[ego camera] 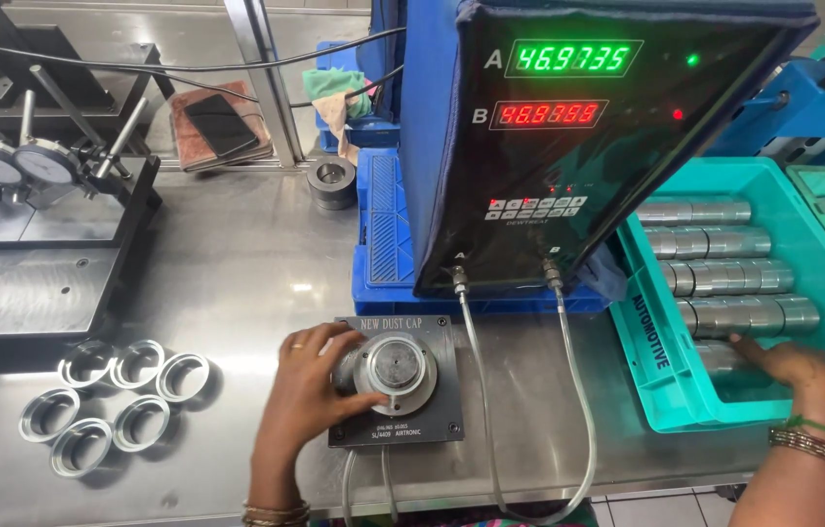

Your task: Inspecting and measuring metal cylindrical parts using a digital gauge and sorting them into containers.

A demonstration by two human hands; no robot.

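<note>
Left fingers (pixel 334 366) clamped on ring gauge (pixel 396 368), right fingers (pixel 749 346) spread in teal crate (pixel 661 351), steel bench (pixel 237 263).

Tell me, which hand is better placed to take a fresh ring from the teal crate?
Probably the right hand: it already rests inside the teal crate on the metal rings. The left hand grips the gauge fixture.

A brushed steel worktop (pixel 237 263) carries six loose shiny metal rings (pixel 115 400), a dark square gauge block (pixel 396 381), a blue plastic pallet (pixel 383 244), a teal plastic crate (pixel 656 361) and a black dial-gauge stand (pixel 32 263).
</note>
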